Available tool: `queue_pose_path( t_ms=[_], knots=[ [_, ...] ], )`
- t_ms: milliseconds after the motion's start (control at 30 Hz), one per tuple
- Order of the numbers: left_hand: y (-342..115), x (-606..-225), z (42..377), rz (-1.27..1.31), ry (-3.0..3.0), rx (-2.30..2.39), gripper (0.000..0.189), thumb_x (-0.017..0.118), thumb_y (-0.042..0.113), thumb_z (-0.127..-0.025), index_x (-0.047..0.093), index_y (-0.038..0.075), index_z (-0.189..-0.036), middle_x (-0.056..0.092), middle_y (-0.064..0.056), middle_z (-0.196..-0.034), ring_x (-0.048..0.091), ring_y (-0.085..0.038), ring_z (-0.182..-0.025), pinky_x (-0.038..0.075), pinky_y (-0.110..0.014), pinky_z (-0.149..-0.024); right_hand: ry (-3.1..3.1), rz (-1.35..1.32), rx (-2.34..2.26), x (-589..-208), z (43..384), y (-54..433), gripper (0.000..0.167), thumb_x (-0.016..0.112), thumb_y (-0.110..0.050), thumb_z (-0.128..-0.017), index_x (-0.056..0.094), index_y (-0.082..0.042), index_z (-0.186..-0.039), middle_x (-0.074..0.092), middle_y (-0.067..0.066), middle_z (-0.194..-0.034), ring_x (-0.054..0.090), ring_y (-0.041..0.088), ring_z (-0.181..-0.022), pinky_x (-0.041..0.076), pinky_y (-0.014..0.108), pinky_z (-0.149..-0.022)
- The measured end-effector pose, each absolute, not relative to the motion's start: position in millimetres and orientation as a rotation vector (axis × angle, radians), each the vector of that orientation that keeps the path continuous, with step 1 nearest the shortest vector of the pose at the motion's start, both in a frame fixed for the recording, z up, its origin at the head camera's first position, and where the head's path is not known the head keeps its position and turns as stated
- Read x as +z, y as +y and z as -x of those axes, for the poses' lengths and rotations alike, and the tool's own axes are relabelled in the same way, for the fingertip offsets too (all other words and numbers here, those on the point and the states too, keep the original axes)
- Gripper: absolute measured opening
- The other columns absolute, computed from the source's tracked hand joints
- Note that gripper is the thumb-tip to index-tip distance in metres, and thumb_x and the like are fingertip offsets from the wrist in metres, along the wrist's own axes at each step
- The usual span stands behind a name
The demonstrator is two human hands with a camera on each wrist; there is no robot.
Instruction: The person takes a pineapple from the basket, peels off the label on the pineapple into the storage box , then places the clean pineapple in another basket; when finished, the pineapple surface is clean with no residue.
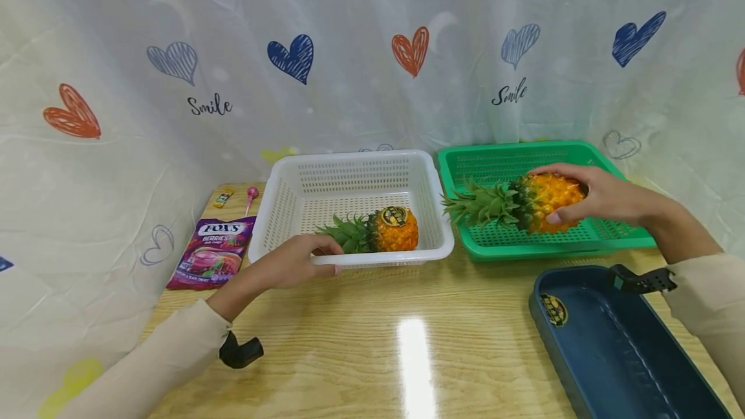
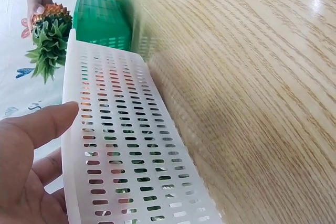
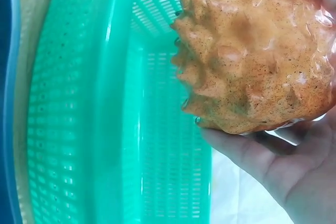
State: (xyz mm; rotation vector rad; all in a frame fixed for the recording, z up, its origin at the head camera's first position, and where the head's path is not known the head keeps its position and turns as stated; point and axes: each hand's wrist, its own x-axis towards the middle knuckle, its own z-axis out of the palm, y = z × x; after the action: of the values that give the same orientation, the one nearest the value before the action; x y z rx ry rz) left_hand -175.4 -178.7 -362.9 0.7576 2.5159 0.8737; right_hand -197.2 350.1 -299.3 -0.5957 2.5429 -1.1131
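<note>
My right hand (image 1: 605,196) grips an orange pineapple (image 1: 553,202) by its body, over the green basket (image 1: 559,251). Its leafy crown points left, toward the white basket (image 1: 355,160). From the right wrist, the bumpy skin of the pineapple (image 3: 257,51) fills the upper right, with fingers and thumb around it. A second, smaller pineapple (image 1: 398,238) with a black and gold sticker lies inside the white basket, crown to the left. My left hand (image 1: 297,260) holds that basket's near rim, thumb outside and fingers inside, as the left wrist view shows of the perforated wall (image 2: 126,145).
A dark blue tray (image 1: 617,341) with a round sticker inside stands at the front right. Left of the white basket lie a purple candy bag (image 1: 212,254), a pink lollipop (image 1: 251,194) and a small yellow wrapped candy (image 1: 222,199). A heart-printed curtain (image 1: 355,96) hangs behind.
</note>
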Motion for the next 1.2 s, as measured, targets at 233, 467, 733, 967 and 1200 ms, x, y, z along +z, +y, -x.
queue_pose_path(
  t_ms=[233, 467, 733, 967, 1200],
  knots=[
    [-178.6, -362.5, 174.3, -0.758, 2.518, 0.876, 0.019, 0.07, 0.029, -0.095, 0.07, 0.021, -0.112, 0.071, 0.007, -0.099, 0.063, -0.011, -0.091, 0.051, -0.036, -0.081, 2.556, 0.524, -1.101, -297.3, 207.6, 356.4, 0.069, 0.069, -0.006, -0.092, 0.038, -0.018, -0.152, 0.057, 0.011, -0.116, 0.065, 0.025, -0.09, 0.058, 0.037, -0.07],
    [-178.1, -363.3, 174.7, -0.741, 2.522, 0.86, 0.019, 0.071, 0.027, -0.095, 0.07, 0.021, -0.113, 0.071, 0.008, -0.1, 0.064, -0.012, -0.094, 0.051, -0.038, -0.084, 2.557, 0.454, -1.103, -298.4, 220.5, 363.0, 0.066, 0.069, -0.007, -0.092, 0.035, -0.016, -0.149, 0.054, 0.015, -0.12, 0.063, 0.022, -0.094, 0.058, 0.037, -0.072],
    [-178.7, -364.3, 175.9, -0.745, 2.519, 0.86, 0.021, 0.07, 0.032, -0.095, 0.069, 0.022, -0.114, 0.07, 0.009, -0.102, 0.064, -0.012, -0.097, 0.052, -0.039, -0.086, 2.598, 0.418, -1.054, -297.5, 227.3, 368.5, 0.063, 0.069, -0.012, -0.093, 0.037, -0.015, -0.147, 0.053, 0.013, -0.122, 0.062, 0.019, -0.097, 0.057, 0.034, -0.075],
    [-179.0, -364.3, 175.7, -0.748, 2.517, 0.863, 0.022, 0.07, 0.032, -0.095, 0.069, 0.021, -0.115, 0.07, 0.009, -0.103, 0.064, -0.013, -0.098, 0.052, -0.039, -0.086, 2.618, 0.376, -0.996, -296.2, 234.8, 377.3, 0.065, 0.068, -0.014, -0.095, 0.034, -0.014, -0.15, 0.052, 0.014, -0.126, 0.061, 0.014, -0.097, 0.057, 0.032, -0.075],
    [-178.8, -363.2, 175.5, -0.743, 2.519, 0.867, 0.021, 0.07, 0.03, -0.095, 0.069, 0.021, -0.114, 0.07, 0.008, -0.102, 0.064, -0.013, -0.097, 0.052, -0.039, -0.086, 2.637, 0.312, -0.912, -301.2, 245.5, 385.3, 0.07, 0.068, -0.02, -0.096, 0.029, -0.012, -0.154, 0.05, 0.02, -0.134, 0.061, 0.01, -0.097, 0.054, 0.033, -0.077]
  ],
)
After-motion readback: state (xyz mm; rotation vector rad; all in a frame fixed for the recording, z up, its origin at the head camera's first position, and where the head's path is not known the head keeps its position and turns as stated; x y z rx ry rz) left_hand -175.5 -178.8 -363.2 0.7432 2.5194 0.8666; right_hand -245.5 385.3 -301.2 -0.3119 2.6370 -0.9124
